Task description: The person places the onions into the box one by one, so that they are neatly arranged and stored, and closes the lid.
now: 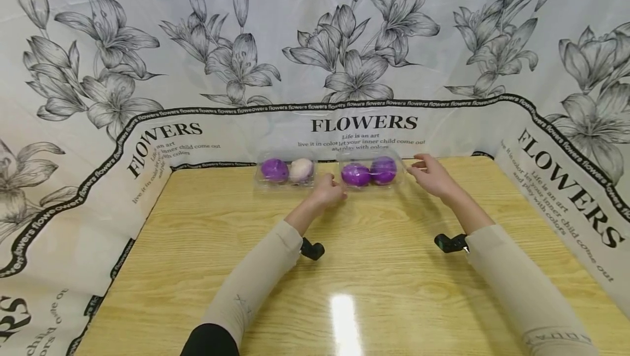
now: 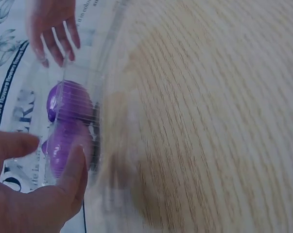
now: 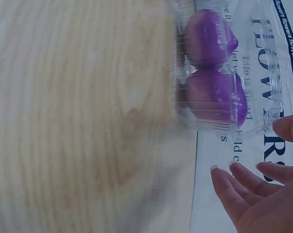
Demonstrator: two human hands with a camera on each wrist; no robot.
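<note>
A white cloth printed with grey lilies and the word FLOWERS [image 1: 364,123] walls in the light wooden desk [image 1: 374,268] I am looking down on, and it rises on three sides around the far edge.

At the back of the desk, left of centre, I see a clear plastic clamshell box [image 1: 285,171] holding one purple ball and one pale, whitish ball side by side. Nothing touches it.

Just to its right comes my left hand [image 1: 328,192], reaching from a beige sleeve. In the left wrist view its fingers [image 2: 73,172] are loosely curved, with the thumb set apart from them, and they lie against the near end of a second clear plastic clamshell box [image 1: 370,173]; the thumb and forefinger frame that end of the box rather than close tightly around it.

This second box sits at the back of the desk, right of centre, close to the cloth wall, and holds two purple balls [image 1: 369,172] touching each other. The right wrist view shows the same two balls [image 3: 212,73] under the ribbed clear lid.

At the box's right end is my right hand [image 1: 433,176]. Its fingers [image 3: 243,179] are straight and slightly spread, just beside the plastic edge; I cannot tell whether the tips touch it.

Nearer to me, a small black camera mount shows at each wrist.
</note>
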